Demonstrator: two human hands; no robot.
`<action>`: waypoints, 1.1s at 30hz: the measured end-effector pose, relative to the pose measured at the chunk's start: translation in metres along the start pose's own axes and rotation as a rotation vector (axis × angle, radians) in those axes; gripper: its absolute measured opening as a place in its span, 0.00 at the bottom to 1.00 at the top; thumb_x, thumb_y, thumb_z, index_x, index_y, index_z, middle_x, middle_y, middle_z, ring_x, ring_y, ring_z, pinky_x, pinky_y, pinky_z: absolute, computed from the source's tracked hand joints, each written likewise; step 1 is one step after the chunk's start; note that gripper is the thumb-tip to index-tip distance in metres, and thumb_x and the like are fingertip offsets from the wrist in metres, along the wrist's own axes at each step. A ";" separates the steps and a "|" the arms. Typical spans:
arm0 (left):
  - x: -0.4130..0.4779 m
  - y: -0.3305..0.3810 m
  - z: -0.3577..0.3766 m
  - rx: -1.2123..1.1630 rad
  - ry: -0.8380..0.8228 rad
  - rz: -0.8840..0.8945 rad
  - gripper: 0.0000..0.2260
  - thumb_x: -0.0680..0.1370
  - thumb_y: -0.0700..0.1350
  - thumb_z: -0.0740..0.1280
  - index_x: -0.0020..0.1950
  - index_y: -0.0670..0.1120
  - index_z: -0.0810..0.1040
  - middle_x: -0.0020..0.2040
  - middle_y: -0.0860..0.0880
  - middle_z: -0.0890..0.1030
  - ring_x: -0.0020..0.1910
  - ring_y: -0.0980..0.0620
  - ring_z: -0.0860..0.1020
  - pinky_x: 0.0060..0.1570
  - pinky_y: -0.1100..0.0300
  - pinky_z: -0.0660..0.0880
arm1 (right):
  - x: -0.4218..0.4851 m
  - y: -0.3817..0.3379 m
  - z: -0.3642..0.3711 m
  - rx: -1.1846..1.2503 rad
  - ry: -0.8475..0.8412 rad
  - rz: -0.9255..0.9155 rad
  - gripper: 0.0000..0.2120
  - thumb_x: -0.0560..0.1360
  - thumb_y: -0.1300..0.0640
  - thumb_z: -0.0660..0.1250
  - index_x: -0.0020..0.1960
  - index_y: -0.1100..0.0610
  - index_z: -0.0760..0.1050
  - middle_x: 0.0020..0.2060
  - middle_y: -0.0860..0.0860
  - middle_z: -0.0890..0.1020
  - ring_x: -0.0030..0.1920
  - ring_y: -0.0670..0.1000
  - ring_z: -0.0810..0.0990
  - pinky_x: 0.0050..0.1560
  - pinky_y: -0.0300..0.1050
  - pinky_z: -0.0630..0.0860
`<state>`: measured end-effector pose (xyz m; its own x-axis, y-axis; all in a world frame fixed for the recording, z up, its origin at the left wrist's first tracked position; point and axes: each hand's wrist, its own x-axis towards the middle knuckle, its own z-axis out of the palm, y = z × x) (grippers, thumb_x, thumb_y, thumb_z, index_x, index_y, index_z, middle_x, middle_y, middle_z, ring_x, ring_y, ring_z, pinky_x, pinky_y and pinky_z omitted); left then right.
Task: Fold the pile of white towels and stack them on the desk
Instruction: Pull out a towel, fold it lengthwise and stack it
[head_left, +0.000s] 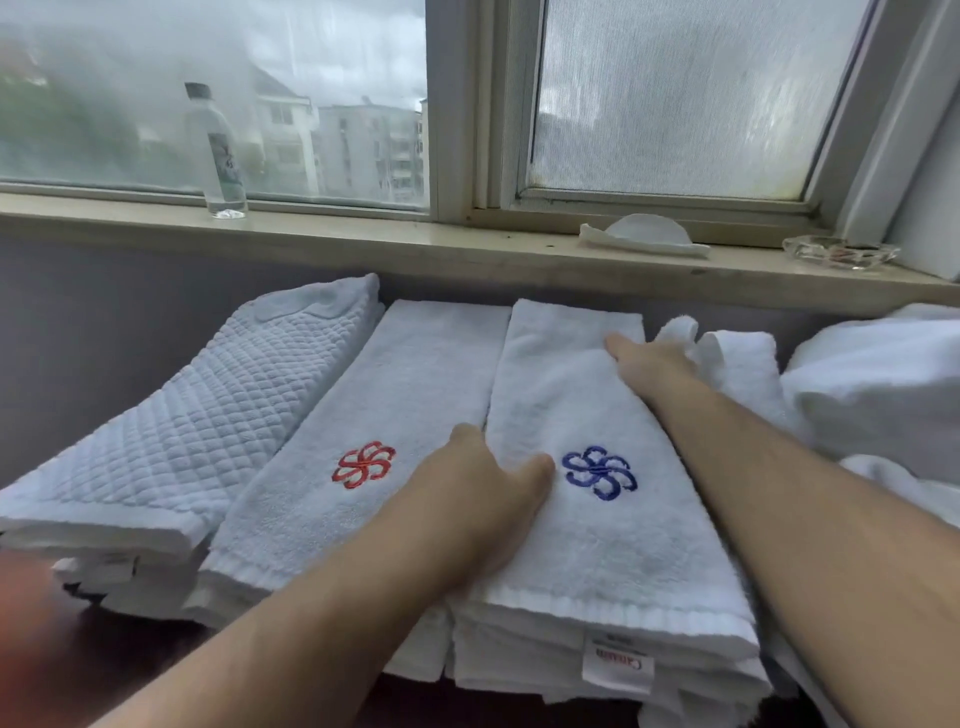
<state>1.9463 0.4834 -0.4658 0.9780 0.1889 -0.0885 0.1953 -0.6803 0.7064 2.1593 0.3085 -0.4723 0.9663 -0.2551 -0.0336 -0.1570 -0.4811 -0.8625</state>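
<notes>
the folded towel with the blue flower (587, 415) lies on top of its own stack, on the right side of the worktop (36, 629), with its tag end near the person. it is soft and floppy, thick and fluffy, and light to lift. it will not break, but it bends and sags if you hold only one corner. the best place to take it is along both long sides, or flat under the whole fold, so the fold stays neat.

the left hand (483, 483) is on the towel's left edge, thumb on top beside the blue flower. the fingers dip into the gap next to the stack, so i cannot tell if they grip the edge or only press it. the right hand (649, 364) lies flat and wide on the far right part of the towel, fingers straight, holding nothing.

just beside it on the left is the towel with the red flower (410, 395), and then a bumpy towel (208, 431) on a third stack. on the right is a loose pile of towels (872, 384), not yet folded. behind, on the window sill (363, 244), stand a bottle (215, 150) and a glass dish (841, 252).
</notes>
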 end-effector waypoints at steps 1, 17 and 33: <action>-0.003 0.001 0.001 0.078 0.034 0.011 0.28 0.79 0.64 0.61 0.71 0.48 0.64 0.61 0.48 0.77 0.58 0.46 0.77 0.55 0.52 0.72 | -0.003 -0.002 0.001 -0.064 0.041 -0.050 0.32 0.77 0.41 0.64 0.72 0.61 0.70 0.61 0.55 0.78 0.53 0.56 0.75 0.54 0.48 0.70; 0.013 -0.015 0.027 0.452 0.017 0.382 0.41 0.68 0.79 0.40 0.79 0.67 0.45 0.82 0.62 0.42 0.79 0.62 0.40 0.76 0.57 0.42 | -0.002 -0.004 0.015 -0.435 -0.284 -0.414 0.28 0.83 0.40 0.53 0.80 0.49 0.60 0.81 0.51 0.58 0.80 0.54 0.56 0.79 0.52 0.52; -0.080 0.068 0.070 0.243 0.393 0.769 0.14 0.78 0.40 0.65 0.57 0.56 0.82 0.57 0.56 0.81 0.57 0.52 0.76 0.56 0.56 0.68 | -0.182 0.135 -0.182 0.124 0.027 -0.383 0.09 0.75 0.46 0.66 0.43 0.46 0.84 0.40 0.45 0.85 0.43 0.44 0.82 0.51 0.43 0.80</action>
<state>1.8871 0.3724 -0.4593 0.7582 -0.1826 0.6260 -0.4497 -0.8416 0.2992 1.9248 0.1376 -0.4906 0.9440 -0.0999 0.3144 0.2411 -0.4414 -0.8643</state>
